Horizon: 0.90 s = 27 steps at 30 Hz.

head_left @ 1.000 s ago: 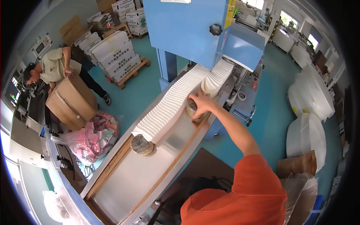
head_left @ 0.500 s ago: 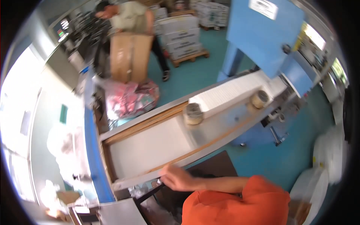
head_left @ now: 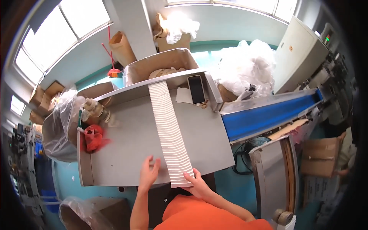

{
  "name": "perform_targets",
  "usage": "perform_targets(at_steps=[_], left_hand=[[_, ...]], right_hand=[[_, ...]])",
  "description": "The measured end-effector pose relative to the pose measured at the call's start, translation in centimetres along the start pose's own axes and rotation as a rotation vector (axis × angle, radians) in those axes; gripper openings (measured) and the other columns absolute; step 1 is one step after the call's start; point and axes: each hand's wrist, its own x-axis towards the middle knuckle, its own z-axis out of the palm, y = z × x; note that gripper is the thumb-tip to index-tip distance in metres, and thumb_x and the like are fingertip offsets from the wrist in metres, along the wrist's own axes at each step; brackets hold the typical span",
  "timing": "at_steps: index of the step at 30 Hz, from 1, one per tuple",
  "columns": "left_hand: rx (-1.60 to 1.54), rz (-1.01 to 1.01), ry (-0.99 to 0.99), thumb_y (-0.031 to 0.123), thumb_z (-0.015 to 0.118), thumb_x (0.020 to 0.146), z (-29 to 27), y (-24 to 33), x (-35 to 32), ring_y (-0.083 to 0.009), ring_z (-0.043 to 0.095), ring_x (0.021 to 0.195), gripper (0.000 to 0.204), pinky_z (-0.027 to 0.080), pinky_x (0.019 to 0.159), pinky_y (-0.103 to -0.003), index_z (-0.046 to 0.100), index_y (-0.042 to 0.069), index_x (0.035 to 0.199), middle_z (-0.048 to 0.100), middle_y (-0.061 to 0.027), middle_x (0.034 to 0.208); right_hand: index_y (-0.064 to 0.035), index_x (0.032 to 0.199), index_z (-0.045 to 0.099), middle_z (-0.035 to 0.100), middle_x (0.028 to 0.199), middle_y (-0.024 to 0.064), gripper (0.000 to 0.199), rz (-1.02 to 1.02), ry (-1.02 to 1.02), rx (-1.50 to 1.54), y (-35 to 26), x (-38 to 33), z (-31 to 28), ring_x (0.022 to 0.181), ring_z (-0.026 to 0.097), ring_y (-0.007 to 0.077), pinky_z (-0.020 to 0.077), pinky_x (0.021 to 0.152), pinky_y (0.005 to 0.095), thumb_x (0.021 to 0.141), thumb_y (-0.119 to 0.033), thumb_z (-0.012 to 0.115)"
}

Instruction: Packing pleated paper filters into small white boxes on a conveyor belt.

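Observation:
A long row of thin white pieces, packed tightly like cards or folded paper, lies across the grey metal table from the back wall to the front edge. My right hand is closed round the row's near right corner, its thumb on the side and some fingers hidden underneath. To the left of the row, my left hand hovers over the front edge with fingers apart and nothing in it. A dark-screened phone and a white paper sheet are at the back right of the table.
A red plastic bag and a clear bottle sit at the table's left. A blue conveyor belt adjoins the right side. Beyond it stands a metal channel; at far right, a person's sleeve shows behind a cardboard box.
The view has swung left from the channel and blue machine to the grey table. Both my hands now show over its front edge; the right one, earlier at the channel's rim, grips the white row.

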Motion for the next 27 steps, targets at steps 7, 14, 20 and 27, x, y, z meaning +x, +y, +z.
perform_targets(at_steps=[7, 14, 20, 27], left_hand=[[0.413, 0.81, 0.309, 0.041, 0.069, 0.085, 2.6, 9.3, 21.3, -0.0301, 0.042, 0.127, 0.055, 0.034, 0.098, -0.046, 0.056, 0.005, 0.125, 0.052, -0.0118, 0.132], [0.784, 0.665, 0.249, 0.076, 0.055, 0.076, 5.1, 13.0, 31.5, -0.0257, 0.048, 0.116, 0.081, 0.03, 0.094, -0.045, 0.064, 0.006, 0.114, 0.06, -0.0112, 0.116], [0.828, 0.526, 0.262, 0.065, 0.063, 0.075, 3.2, 11.6, 29.8, -0.0253, 0.041, 0.124, 0.069, 0.027, 0.101, -0.046, 0.065, 0.002, 0.105, 0.055, -0.0112, 0.122], [0.733, -0.225, 0.442, 0.074, 0.05, 0.08, -4.8, 1.7, 17.5, -0.0392, 0.057, 0.115, 0.086, 0.012, 0.11, -0.062, 0.053, -0.003, 0.118, 0.062, -0.0274, 0.115]], right_hand=[[-0.0068, 0.147, -0.001, 0.031, 0.138, 0.0211, 0.091, 0.075, 0.026, -0.013, -1.3, 0.3, 0.1, 0.126, 0.043, 0.032, 0.0449, 0.102, 0.0488, 0.091, -0.025, 0.068], [-0.0034, 0.149, 0.003, 0.033, 0.141, 0.0197, 0.086, 0.112, 0.092, -0.061, -1.0, 2.8, -2.3, 0.13, 0.042, 0.031, 0.0437, 0.103, 0.0522, 0.093, -0.021, 0.065], [-0.0003, 0.148, 0.015, 0.042, 0.137, 0.0171, 0.076, 0.095, -0.038, -0.138, -6.6, 1.3, -3.6, 0.125, 0.048, 0.0279, 0.0449, 0.102, 0.0456, 0.094, -0.021, 0.064], [0.0064, 0.133, 0.039, 0.058, 0.12, 0.027, 0.09, -0.419, 0.315, -1.146, -14.4, 2.4, -9.6, 0.105, 0.063, 0.0298, 0.0533, 0.084, 0.0349, 0.074, -0.049, 0.08]])
